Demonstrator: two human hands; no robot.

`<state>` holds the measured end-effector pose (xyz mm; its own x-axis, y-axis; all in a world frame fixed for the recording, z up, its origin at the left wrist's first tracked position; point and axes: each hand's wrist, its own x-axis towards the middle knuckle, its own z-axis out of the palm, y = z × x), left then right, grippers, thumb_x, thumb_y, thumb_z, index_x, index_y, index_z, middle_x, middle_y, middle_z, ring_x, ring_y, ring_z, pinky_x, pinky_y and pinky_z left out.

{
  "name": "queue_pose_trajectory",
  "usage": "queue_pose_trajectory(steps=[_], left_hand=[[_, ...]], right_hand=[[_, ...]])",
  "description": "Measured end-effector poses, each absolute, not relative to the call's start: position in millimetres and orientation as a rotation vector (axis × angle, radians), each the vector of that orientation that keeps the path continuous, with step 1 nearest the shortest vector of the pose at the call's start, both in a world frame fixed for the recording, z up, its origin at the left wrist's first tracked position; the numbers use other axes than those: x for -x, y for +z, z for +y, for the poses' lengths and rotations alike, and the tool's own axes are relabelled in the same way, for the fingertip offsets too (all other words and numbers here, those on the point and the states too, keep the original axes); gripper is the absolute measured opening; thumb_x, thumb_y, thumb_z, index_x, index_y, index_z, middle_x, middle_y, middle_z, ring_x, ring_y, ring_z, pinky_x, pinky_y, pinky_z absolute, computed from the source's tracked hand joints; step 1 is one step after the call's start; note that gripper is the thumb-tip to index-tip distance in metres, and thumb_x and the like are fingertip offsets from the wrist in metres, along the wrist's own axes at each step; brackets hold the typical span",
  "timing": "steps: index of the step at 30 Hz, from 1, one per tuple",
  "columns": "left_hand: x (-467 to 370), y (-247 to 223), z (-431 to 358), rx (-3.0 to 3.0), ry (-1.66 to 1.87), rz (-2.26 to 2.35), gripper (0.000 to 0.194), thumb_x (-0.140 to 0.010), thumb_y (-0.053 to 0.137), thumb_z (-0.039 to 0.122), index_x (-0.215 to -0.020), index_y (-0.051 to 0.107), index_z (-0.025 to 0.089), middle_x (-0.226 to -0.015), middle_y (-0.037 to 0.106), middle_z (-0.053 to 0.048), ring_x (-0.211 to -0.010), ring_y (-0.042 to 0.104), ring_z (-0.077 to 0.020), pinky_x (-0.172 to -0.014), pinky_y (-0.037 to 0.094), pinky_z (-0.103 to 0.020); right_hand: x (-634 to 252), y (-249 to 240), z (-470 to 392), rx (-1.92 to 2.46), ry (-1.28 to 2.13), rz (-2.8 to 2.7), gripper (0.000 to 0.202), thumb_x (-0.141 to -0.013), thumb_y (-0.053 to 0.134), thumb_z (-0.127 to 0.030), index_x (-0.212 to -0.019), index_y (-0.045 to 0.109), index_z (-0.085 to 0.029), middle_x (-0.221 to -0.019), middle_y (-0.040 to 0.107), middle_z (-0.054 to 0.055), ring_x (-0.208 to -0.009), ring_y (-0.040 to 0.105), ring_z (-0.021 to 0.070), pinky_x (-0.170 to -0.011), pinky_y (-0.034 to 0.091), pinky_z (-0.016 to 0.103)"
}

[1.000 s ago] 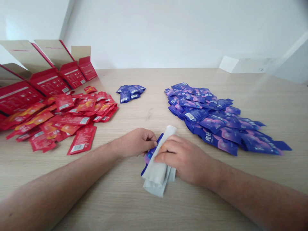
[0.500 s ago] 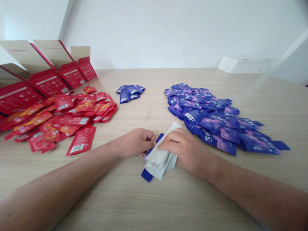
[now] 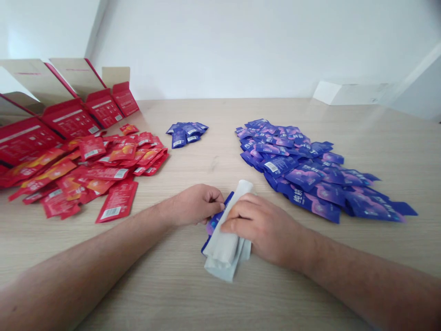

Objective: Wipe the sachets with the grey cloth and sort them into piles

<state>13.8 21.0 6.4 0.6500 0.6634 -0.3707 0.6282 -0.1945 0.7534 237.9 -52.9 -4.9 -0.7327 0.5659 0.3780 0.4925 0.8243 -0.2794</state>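
In the front middle of the table, my left hand pinches the left edge of a blue and purple sachet. My right hand grips a folded white cloth, which lies slantwise over the sachet and hides most of it. The lower end of the cloth hangs loose in layers past the sachet's near end. Close beyond my right hand begins a big heap of blue and purple sachets.
A heap of red sachets spreads over the left, in front of open red cardboard boxes. A small pile of blue sachets lies at centre back. At the back right stands a white box against the wall.
My right hand has slid the cloth toward me and slightly left along the sachet, uncovering more of its printed face beside my left hand. My left hand has stayed in place.
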Motion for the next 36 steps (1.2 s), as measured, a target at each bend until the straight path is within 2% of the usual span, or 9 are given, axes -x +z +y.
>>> queue_pose_trajectory(steps=[5, 11, 16, 21, 26, 31, 36], left_hand=[[-13.8, 5.8, 20.8, -1.874, 0.053, 1.023, 0.021, -0.091, 0.052, 0.036, -0.085, 0.064, 0.02, -0.058, 0.06, 0.004, -0.05, 0.054, -0.0098, -0.045, 0.037, -0.018], [-13.7, 6.1, 21.0, -1.884, 0.04, 1.015, 0.021, -0.092, 0.051, 0.035, -0.085, 0.063, 0.019, -0.059, 0.061, 0.003, -0.05, 0.055, -0.0098, -0.045, 0.037, -0.018], [-13.8, 7.4, 20.2, -1.865, 0.047, 1.012, 0.019, -0.091, 0.051, 0.033, -0.085, 0.064, 0.019, -0.059, 0.06, 0.004, -0.049, 0.054, -0.009, -0.045, 0.037, -0.017], [-13.8, 7.4, 20.5, -1.888, 0.053, 1.018, 0.022, -0.091, 0.053, 0.037, -0.084, 0.063, 0.019, -0.06, 0.061, 0.003, -0.051, 0.057, -0.0105, -0.045, 0.039, -0.018], [-13.5, 4.9, 21.1, -1.865, 0.057, 1.016, 0.02, -0.09, 0.052, 0.034, -0.086, 0.064, 0.019, -0.059, 0.061, 0.003, -0.05, 0.055, -0.0099, -0.045, 0.038, -0.018], [-13.8, 6.4, 20.8, -1.887, 0.056, 1.014, 0.021, -0.091, 0.052, 0.036, -0.084, 0.064, 0.019, -0.06, 0.062, 0.003, -0.051, 0.056, -0.0103, -0.046, 0.039, -0.019], [-14.1, 6.4, 20.6, -1.873, 0.056, 1.014, 0.02, -0.09, 0.053, 0.035, -0.085, 0.065, 0.02, -0.061, 0.061, 0.004, -0.052, 0.056, -0.0103, -0.046, 0.04, -0.019]], right_hand=[[-238.9, -5.8, -51.4, 0.9, 0.207, -2.467, 0.02, -0.095, 0.063, -0.018, -0.114, 0.07, -0.019, -0.106, 0.068, 0.007, -0.104, 0.055, 0.0242, -0.093, 0.048, 0.039], [-236.7, -3.9, -53.9, 0.768, 0.22, -2.57, 0.019, -0.099, 0.059, -0.023, -0.112, 0.072, -0.019, -0.105, 0.068, 0.008, -0.101, 0.056, 0.0237, -0.093, 0.048, 0.04], [-238.6, -4.4, -51.1, 0.897, 0.22, -2.463, 0.021, -0.094, 0.064, -0.017, -0.114, 0.071, -0.018, -0.106, 0.068, 0.008, -0.103, 0.056, 0.0241, -0.092, 0.048, 0.039], [-237.5, -4.6, -52.3, 0.788, 0.226, -2.547, 0.018, -0.097, 0.061, -0.022, -0.111, 0.072, -0.018, -0.105, 0.068, 0.008, -0.101, 0.056, 0.0239, -0.091, 0.049, 0.04], [-239.5, -3.5, -50.4, 0.902, 0.203, -2.462, 0.021, -0.093, 0.064, -0.016, -0.113, 0.072, -0.018, -0.105, 0.068, 0.008, -0.102, 0.056, 0.0236, -0.092, 0.049, 0.039], [-238.1, -4.0, -52.2, 0.784, 0.212, -2.549, 0.019, -0.098, 0.06, -0.022, -0.112, 0.072, -0.018, -0.105, 0.068, 0.008, -0.102, 0.056, 0.0236, -0.092, 0.049, 0.039], [-240.2, -3.4, -50.7, 0.902, 0.213, -2.482, 0.021, -0.095, 0.063, -0.017, -0.114, 0.071, -0.018, -0.107, 0.068, 0.008, -0.104, 0.055, 0.0241, -0.093, 0.048, 0.04]])
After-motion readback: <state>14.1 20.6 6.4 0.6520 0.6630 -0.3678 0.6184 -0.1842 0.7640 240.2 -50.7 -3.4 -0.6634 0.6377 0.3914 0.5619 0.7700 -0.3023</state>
